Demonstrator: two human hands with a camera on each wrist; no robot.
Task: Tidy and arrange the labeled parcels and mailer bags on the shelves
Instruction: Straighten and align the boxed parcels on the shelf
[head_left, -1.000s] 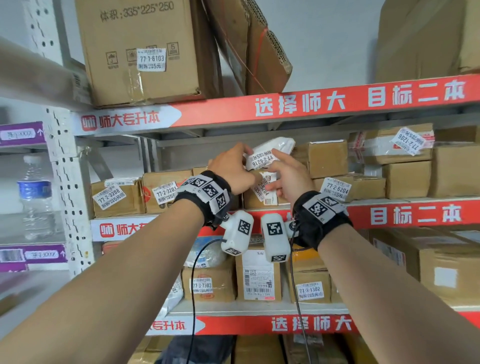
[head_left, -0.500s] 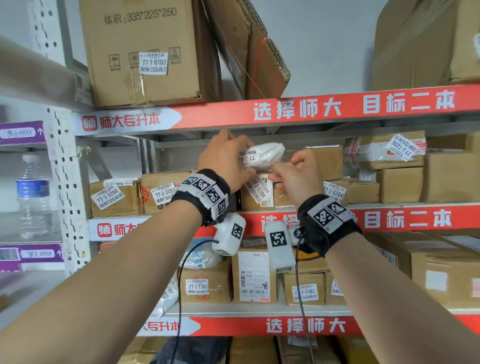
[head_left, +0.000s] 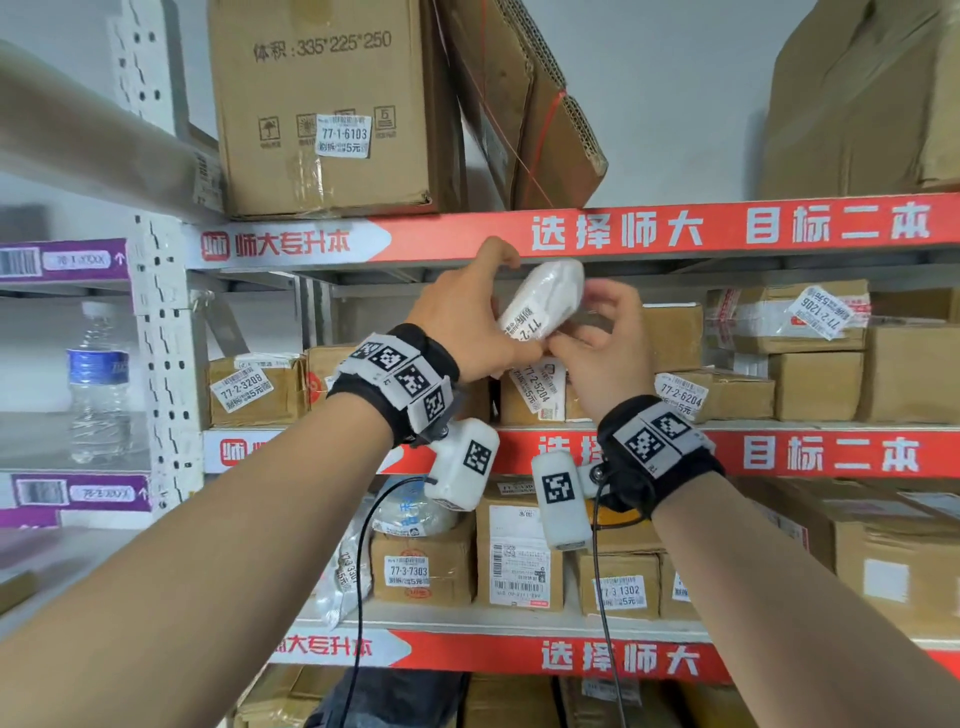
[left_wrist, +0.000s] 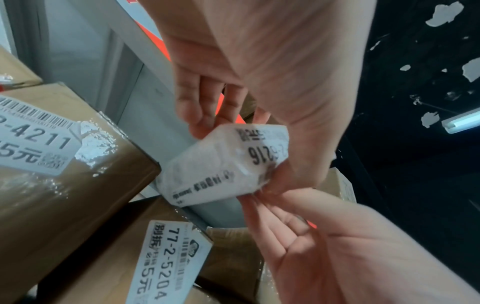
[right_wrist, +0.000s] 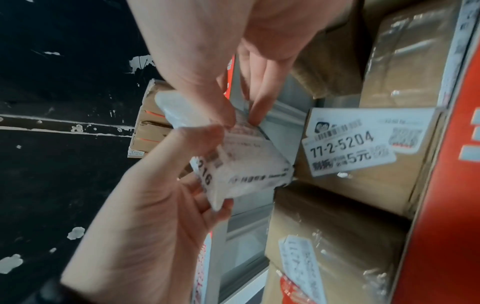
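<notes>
A small white mailer parcel (head_left: 545, 296) with a label ending 216 is held up in front of the middle shelf, tilted with its far end raised. My left hand (head_left: 480, 317) grips its left side with thumb and fingers (left_wrist: 197, 107). My right hand (head_left: 602, 338) pinches the parcel's near end from the right. In the right wrist view the parcel (right_wrist: 246, 170) sits between the right hand's thumb (right_wrist: 210, 102) and the left hand (right_wrist: 155, 216). Just below it on the shelf stands a brown box labelled 77-2-5204 (head_left: 535, 389).
Brown boxes 77-2-3208 (head_left: 249, 387) and 77-2-6204 (head_left: 722, 395) flank the spot on the middle shelf. A red shelf rail (head_left: 675, 234) runs close above the hands, with a big carton 77-1-6103 (head_left: 332, 104) on it. A water bottle (head_left: 98, 379) stands left.
The parcel has swung from lying level to a steep tilt and risen a little toward the upper rail. Both hands have kept hold of it and shifted their fingers round it.
</notes>
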